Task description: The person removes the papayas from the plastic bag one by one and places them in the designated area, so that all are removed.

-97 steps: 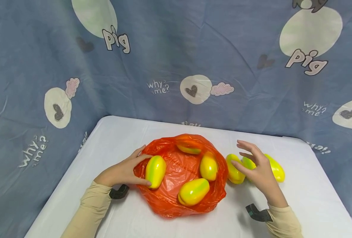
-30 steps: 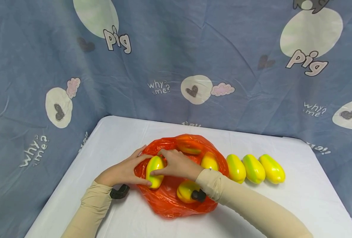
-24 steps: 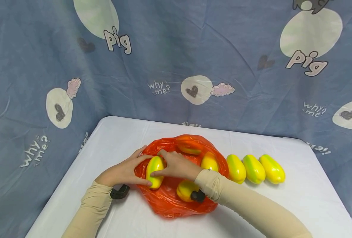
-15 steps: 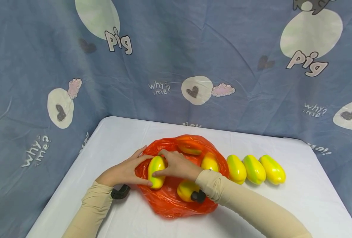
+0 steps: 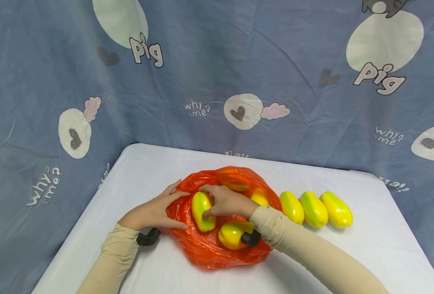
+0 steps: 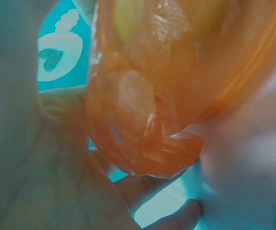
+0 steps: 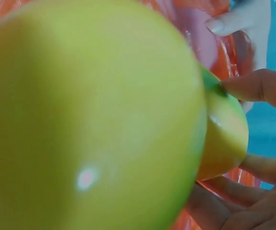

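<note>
We grip a glossy, oval yellow fruit [image 5: 199,210] between the curled thumb and fingers of the right hand [image 5: 229,201]; a green stripe runs along its length. We locate it in the left part of the red bag [image 5: 209,257], between the left and right edges of the white surface [image 5: 158,161]. We note the left hand [image 5: 153,210] touching the bag's left rim, fingers spread apart.

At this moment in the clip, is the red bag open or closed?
Open: the head view looks into the red bag through its wide mouth, and the right hand grips a yellow-green fruit inside.
</note>
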A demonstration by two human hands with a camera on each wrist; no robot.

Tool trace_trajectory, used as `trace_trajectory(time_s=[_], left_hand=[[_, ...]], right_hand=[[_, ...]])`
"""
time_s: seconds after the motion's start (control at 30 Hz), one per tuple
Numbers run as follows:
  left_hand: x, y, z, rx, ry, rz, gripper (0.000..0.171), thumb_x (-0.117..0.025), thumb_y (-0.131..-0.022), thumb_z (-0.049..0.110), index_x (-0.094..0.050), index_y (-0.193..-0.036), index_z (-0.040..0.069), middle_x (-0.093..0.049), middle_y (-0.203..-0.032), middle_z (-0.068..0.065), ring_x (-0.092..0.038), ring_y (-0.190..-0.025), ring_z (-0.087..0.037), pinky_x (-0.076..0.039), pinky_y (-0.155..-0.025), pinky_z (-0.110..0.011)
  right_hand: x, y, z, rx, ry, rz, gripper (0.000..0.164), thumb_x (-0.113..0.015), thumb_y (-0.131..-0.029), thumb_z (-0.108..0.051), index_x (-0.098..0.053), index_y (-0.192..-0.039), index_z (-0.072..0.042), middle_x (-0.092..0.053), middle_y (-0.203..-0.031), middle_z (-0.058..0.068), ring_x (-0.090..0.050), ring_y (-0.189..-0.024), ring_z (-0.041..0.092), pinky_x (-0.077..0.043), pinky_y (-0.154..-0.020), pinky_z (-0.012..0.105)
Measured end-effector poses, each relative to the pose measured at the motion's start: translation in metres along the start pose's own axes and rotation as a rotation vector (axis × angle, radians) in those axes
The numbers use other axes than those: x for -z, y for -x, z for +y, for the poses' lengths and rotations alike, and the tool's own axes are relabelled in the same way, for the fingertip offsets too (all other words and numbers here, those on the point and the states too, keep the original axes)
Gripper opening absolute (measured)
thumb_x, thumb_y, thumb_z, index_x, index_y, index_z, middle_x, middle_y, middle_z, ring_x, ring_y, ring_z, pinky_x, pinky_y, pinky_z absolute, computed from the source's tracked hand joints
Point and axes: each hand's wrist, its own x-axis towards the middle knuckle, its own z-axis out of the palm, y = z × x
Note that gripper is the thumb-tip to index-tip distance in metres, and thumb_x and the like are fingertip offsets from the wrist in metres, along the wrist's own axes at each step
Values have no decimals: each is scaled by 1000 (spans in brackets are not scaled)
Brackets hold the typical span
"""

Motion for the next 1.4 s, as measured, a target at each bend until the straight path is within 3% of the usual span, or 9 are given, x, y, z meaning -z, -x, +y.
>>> trace_trajectory(time_s=[0.27, 0.57, 0.77, 1.1, 1.4], left_hand=[[-1, 1, -1, 16, 13, -8, 93, -86, -75, 58, -49, -151, 21, -10, -174, -14, -36, -151, -45, -45, -111, -66], [-3, -1, -2, 15, 2, -5, 94, -86, -74, 60, -49, -152, 21, -11, -174, -13, -36, -151, -43, -45, -112, -65], [-3, -1, -2, 6, 1, 2, 94, -87, -74, 60, -50, -151, 20, -12, -173, -14, -38, -150, -45, -45, -112, -65], [-1, 1, 1, 18, 2, -3, 92, -86, -74, 59, -51, -150, 21, -11, -173, -15, -38, -149, -47, -46, -110, -67], [-1, 1, 0, -22, -5, 22, 91, -88, -73, 58, -53, -147, 20, -14, -172, -19, -39, -148, -48, -43, -111, -68]], right_hand=[[-6, -2, -1, -14, 23, -16, 82, -84, -86, -37, -45, -156, -14, -58, -148, 2, -57, -128, 18, -50, -112, 40], [-9, 1, 1, 13, 4, 6, 80, -85, -86, -34, -47, -154, -17, -59, -146, -1, -58, -123, 16, -52, -110, 39], [-9, 7, 5, 16, -78, 38, 75, -86, -85, -30, -48, -149, -23, -60, -140, -2, -60, -117, 17, -55, -103, 40], [-1, 20, 10, 40, -149, 119, 79, -86, -84, -30, -47, -152, -26, -58, -146, 0, -59, -125, 22, -56, -101, 44], [6, 34, 20, 96, -313, 173, 80, -85, -86, -26, -45, -155, -28, -54, -150, -5, -60, -131, 26, -56, -104, 44]])
